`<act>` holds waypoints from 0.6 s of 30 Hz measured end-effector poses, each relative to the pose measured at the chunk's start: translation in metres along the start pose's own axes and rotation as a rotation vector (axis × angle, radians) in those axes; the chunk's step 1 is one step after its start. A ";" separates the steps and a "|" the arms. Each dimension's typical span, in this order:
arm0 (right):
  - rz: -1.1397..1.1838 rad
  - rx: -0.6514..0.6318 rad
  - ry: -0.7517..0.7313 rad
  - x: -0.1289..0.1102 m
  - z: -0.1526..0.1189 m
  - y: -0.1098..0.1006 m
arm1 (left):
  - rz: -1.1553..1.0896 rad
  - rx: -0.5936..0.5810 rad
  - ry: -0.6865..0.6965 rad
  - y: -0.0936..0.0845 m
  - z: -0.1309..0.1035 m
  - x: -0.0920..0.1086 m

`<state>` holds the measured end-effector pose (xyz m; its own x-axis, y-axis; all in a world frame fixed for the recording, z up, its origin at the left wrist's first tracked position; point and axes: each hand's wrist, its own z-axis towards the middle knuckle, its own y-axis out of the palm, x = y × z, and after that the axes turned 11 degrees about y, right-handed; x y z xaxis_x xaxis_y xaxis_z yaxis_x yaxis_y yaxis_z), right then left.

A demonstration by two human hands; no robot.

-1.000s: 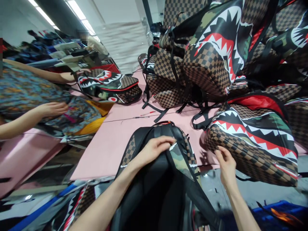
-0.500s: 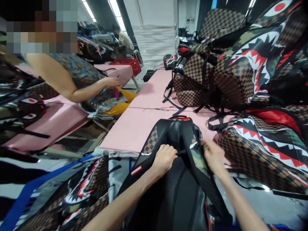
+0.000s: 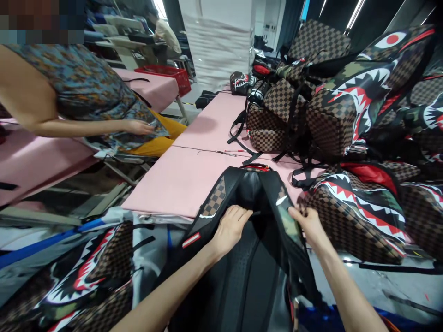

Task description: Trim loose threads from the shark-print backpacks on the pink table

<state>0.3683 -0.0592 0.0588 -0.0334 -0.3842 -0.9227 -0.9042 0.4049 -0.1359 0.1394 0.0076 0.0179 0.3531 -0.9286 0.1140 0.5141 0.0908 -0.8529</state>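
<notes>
Black padded backpack [image 3: 238, 286] at near edge of flat pink tabletop [image 3: 148, 193]. Left hand [image 3: 232, 226] curled over shoulder strap [image 3: 207, 230], grip can't tell. Right hand [image 3: 308, 224] half-curled, thumb at green camouflage patch [image 3: 289, 222]; hold unclear.

Checkered backpacks [image 3: 280, 99] lay heaped on the pink worktop [image 3: 159, 184]. To its left I saw a co-worker [image 3: 31, 103] in a patterned garment [image 3: 93, 94], with a red crate [image 3: 171, 76] farther back and a white, rippled column [image 3: 219, 57] near the far end.
</notes>
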 end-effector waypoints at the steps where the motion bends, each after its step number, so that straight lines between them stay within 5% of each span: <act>1: 0.107 0.028 0.024 -0.010 0.009 -0.005 | 0.009 -0.024 0.031 0.001 -0.002 0.000; 3: 0.271 0.077 0.046 -0.027 0.029 -0.013 | 0.040 -0.084 0.076 -0.001 -0.012 -0.001; 5: 0.365 0.128 0.077 -0.037 0.048 -0.019 | 0.082 -0.113 -0.052 -0.007 -0.031 -0.005; 10: 0.439 0.138 0.159 -0.032 0.073 -0.023 | -0.205 -0.069 -0.846 -0.042 -0.072 -0.048; 14: 0.481 0.173 0.206 -0.026 0.073 -0.021 | -0.722 0.259 -1.112 -0.087 -0.034 -0.089; 18: 0.428 0.178 0.195 -0.019 0.067 -0.023 | -1.142 0.391 -1.217 -0.107 0.017 -0.103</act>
<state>0.4180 -0.0053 0.0551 -0.4793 -0.2935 -0.8271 -0.7059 0.6890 0.1645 0.0613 0.0993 0.1055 -0.0503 0.1909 0.9803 0.9892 -0.1255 0.0752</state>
